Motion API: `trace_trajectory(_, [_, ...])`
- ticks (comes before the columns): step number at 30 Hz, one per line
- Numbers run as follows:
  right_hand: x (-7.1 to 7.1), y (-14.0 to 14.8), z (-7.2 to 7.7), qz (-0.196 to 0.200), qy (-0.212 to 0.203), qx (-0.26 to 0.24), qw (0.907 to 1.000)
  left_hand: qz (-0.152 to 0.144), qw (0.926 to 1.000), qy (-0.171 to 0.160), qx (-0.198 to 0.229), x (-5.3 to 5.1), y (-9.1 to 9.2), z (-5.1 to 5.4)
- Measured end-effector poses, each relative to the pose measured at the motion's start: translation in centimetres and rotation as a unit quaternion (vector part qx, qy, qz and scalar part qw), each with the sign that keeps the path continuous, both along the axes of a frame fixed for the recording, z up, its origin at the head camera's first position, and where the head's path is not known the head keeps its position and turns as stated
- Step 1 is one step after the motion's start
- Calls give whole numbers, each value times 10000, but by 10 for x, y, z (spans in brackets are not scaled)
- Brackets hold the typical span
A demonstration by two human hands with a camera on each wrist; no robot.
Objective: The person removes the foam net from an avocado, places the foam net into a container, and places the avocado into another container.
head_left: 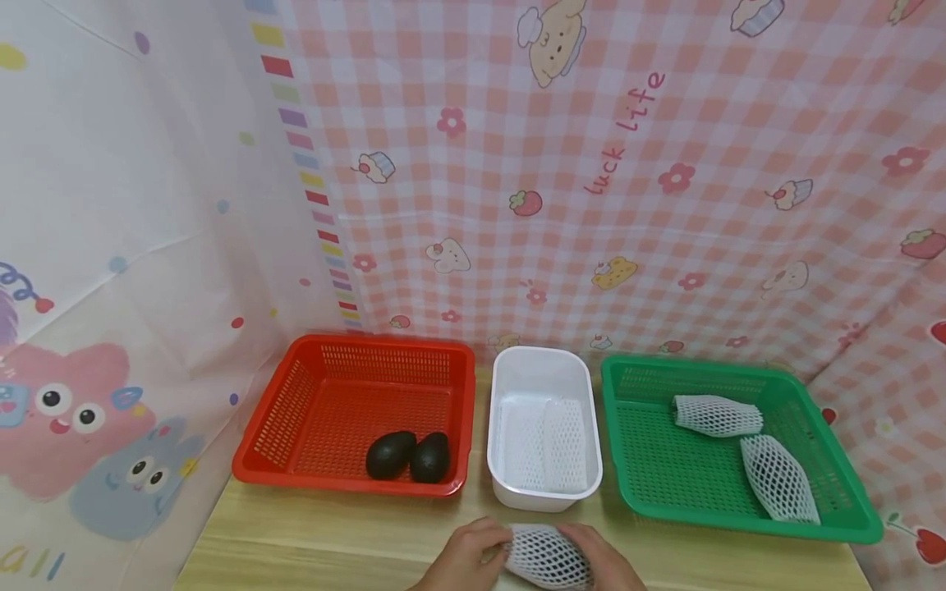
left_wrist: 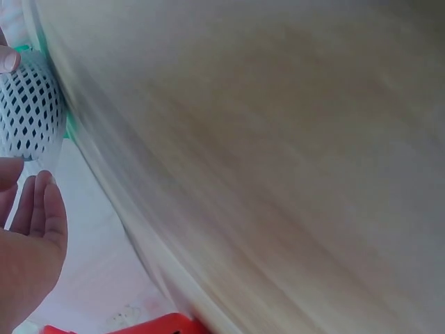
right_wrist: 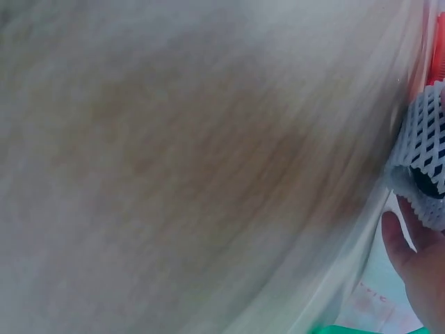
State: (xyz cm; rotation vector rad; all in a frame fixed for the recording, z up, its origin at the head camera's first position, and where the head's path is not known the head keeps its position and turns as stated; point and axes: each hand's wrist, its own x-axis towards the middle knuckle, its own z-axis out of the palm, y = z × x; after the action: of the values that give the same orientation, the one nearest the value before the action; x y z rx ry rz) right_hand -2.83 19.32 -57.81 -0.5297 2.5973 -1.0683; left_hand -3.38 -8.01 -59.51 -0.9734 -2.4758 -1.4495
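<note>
At the table's front edge, a dark avocado sits inside a white foam net sleeve (head_left: 547, 556), held between both hands. My left hand (head_left: 470, 555) pinches the sleeve's left end. Curled around its right end is my right hand (head_left: 608, 563). In the left wrist view, the left hand's (left_wrist: 31, 243) thumb and fingers meet at the end of the sleeve (left_wrist: 31, 104). The right wrist view shows the avocado's dark skin (right_wrist: 425, 182) at the sleeve's open end, above the right hand (right_wrist: 424, 271).
Two bare avocados (head_left: 431, 458) lie in a red basket (head_left: 355, 484) on the left. A white bin (head_left: 545, 499) in the middle holds foam net sleeves (head_left: 565, 443). On the right, a green basket (head_left: 665, 509) holds two netted fruits (head_left: 717, 416). Patterned curtains (head_left: 473, 205) stand behind.
</note>
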Motion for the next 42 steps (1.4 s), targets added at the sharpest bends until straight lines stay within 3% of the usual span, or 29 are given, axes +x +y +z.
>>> trace_trajectory(3, [2,2,0,-68,-35,-170,9998,-125,9998,-160,66,-1,1,0])
trace_trajectory(10, [6,7,-11,132,800,-650,9946,-251,9978,-610,-37,0,3,4])
trace_trajectory(18, [4,13,-9,346,412,-1078,9927,-518,9942,-937,29,-1,4,7])
trace_trajectory(25, [0,16,-21,679,1467,-1383,9771,-645,9913,-1133,-156,-2,3,9])
trace_trajectory(31, [-1,18,-25,788,1596,-1638,9703,-686,9910,-1114,-277,-4,4,9])
trace_trajectory(37, [-1,17,-28,844,1773,-1710,9655,-754,9824,-1681,-315,-5,5,8])
trace_trajectory(42, [-3,18,-30,974,1871,-1811,9606,-984,9725,-2092,-292,-8,7,7])
